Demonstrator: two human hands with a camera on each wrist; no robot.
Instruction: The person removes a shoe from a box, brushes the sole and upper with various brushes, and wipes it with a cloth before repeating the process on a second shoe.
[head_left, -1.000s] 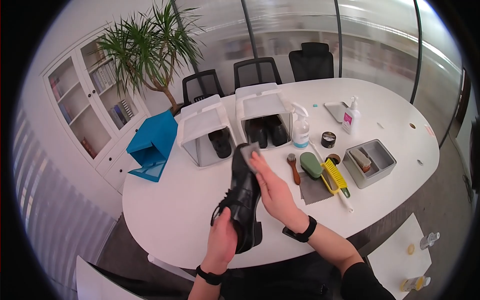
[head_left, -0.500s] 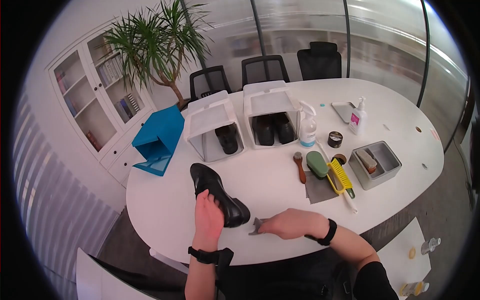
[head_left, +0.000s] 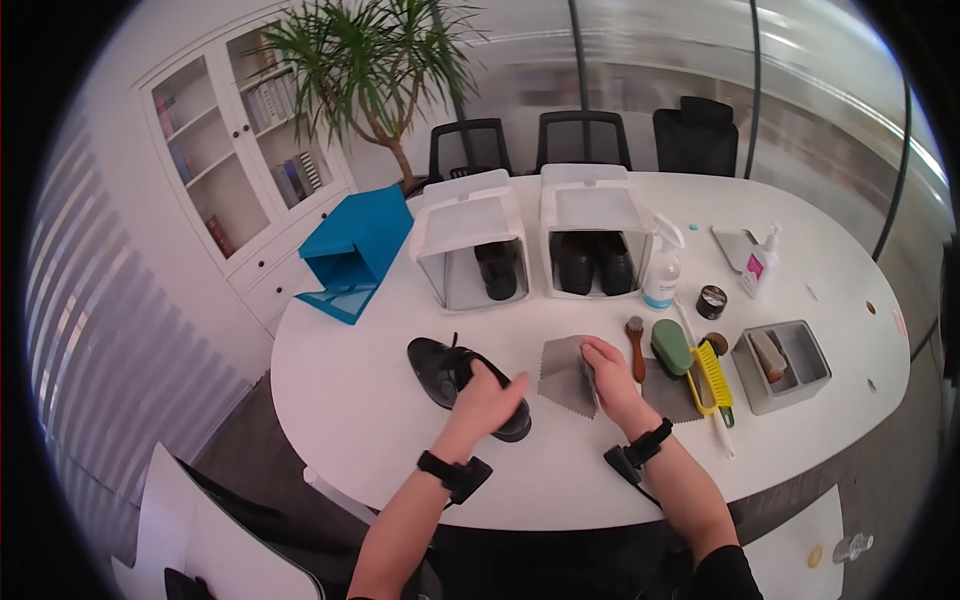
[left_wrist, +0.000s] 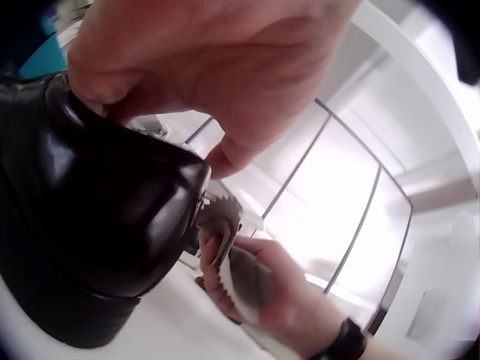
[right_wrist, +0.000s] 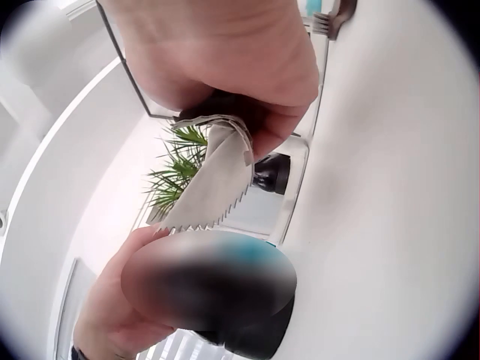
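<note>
A black lace-up shoe rests on the white table, toe pointing to the back left. My left hand holds it around the ankle opening; in the left wrist view the fingers bend over the shoe's upper edge, beside its glossy heel. To the right, my right hand pinches a grey zigzag-edged cloth, which hangs partly folded above the table. The right wrist view shows the cloth drooping from the curled fingers, with the shoe below it partly blurred.
Behind stand two clear-front boxes with black shoes and a blue box. To the right are a spray bottle, black tin, green brush, yellow brush, wooden-handled brush, another grey cloth and grey bin.
The shoe has come down from the raised hold to the table, and my left hand has shifted toward its heel end. My right hand has moved up and forward, with the cloth hanging more spread out.
</note>
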